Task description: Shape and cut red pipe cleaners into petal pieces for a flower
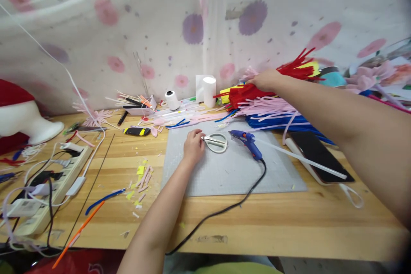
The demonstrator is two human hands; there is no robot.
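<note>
My left hand (pixel 193 145) rests on the grey cutting mat (pixel 231 171) with its fingers curled against the blades of white-handled scissors (pixel 216 141). My right hand (pixel 266 79) reaches far back onto a heap of pipe cleaners, its fingers pressed down among the red ones (pixel 245 94). Pink (pixel 266 107) and blue pipe cleaners (pixel 279 122) lie under that arm. A blue glue gun (pixel 248 143) lies on the mat just right of the scissors, and its black cord (pixel 224 210) runs off the table's front edge.
A phone (pixel 316 154) lies at the mat's right with a white stick across it. A power strip (pixel 48 184) with cables sits at the left. A utility knife (pixel 137 131), pens, a white roll (pixel 209 90) and paper scraps lie about. A flowered cloth hangs behind.
</note>
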